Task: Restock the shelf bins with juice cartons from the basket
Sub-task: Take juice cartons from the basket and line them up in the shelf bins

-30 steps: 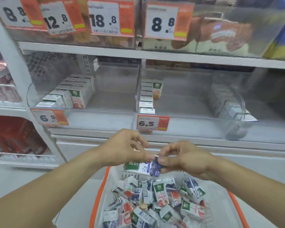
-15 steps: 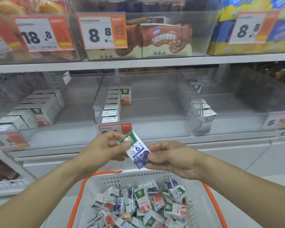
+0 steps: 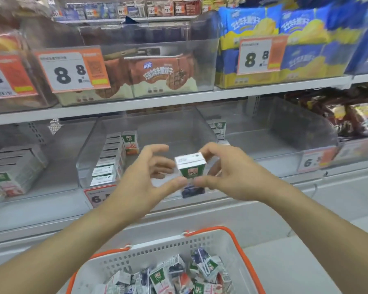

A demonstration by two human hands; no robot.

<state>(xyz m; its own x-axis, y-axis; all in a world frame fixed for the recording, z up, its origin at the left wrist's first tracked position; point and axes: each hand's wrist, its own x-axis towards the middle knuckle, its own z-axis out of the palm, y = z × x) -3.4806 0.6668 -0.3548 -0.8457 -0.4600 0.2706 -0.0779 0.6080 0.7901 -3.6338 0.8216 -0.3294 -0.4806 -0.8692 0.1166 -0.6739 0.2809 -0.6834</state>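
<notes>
Head camera is looking at both hands raised in front of the middle shelf. The right hand [image 3: 232, 172] is pinching a juice carton [image 3: 192, 166] and holding it upright before the clear bin [image 3: 157, 132], at the level of its front wall. The left hand [image 3: 145, 179] is staying released beside it, fingers spread, thumb tip near the carton's lower edge. Below, the white basket [image 3: 157, 251] with orange rim is holding more loose cartons [image 3: 179, 276]. A row of cartons [image 3: 109, 160] is standing along the bin's left wall.
</notes>
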